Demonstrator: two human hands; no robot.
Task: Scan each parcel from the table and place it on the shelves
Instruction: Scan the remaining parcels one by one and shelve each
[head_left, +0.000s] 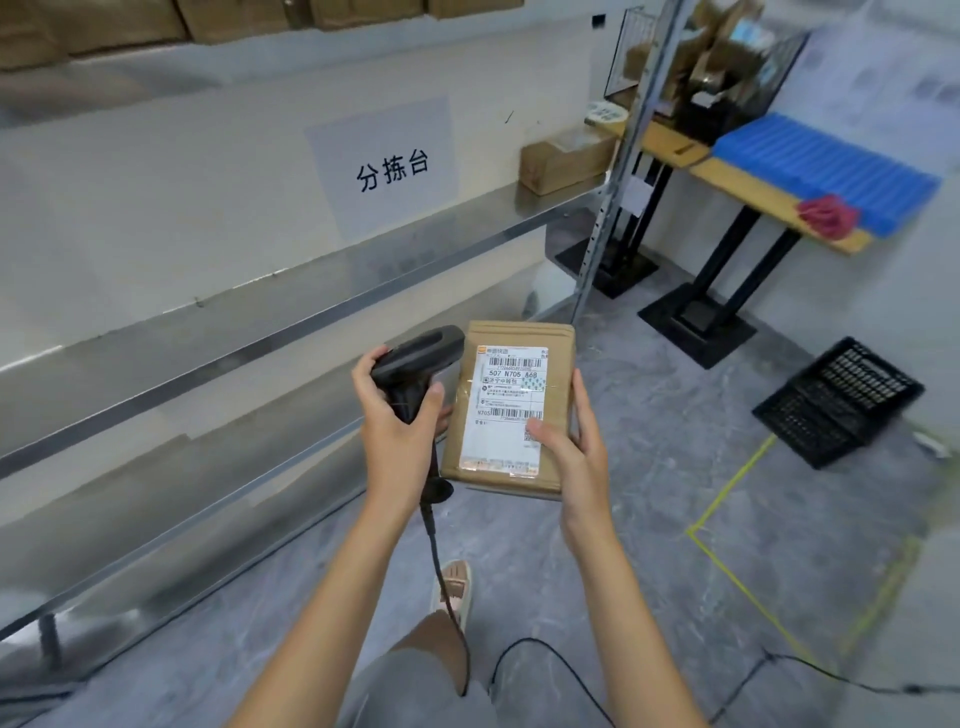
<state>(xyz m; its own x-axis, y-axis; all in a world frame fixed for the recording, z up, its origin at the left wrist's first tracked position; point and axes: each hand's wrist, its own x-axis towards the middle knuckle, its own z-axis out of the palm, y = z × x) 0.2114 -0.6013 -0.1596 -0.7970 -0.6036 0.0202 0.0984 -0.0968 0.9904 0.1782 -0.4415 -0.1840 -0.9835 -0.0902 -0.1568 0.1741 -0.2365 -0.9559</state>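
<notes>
- I am seeing my left hand gripping the handle of a black scanner, fingers curled round it, with the scanner head tilting toward the parcel.
- The scanner's cable is hanging down from the handle toward the floor.
- My right hand is holding a brown parcel at its right edge, thumb pressing on the white label and the fingers wrapping behind.
- The parcel is sitting in the air in front of me, just beside the scanner, label facing up, above the grey floor and apart from the shelves.
- A metal shelf is running along my left, and a white sign with black characters is hanging on the wall behind it.
- Another cardboard box is resting at the far end of that shelf.
- A wooden bench at the right is carrying a blue ridged tray.
- A black crate is lying on the floor near yellow tape lines.
</notes>
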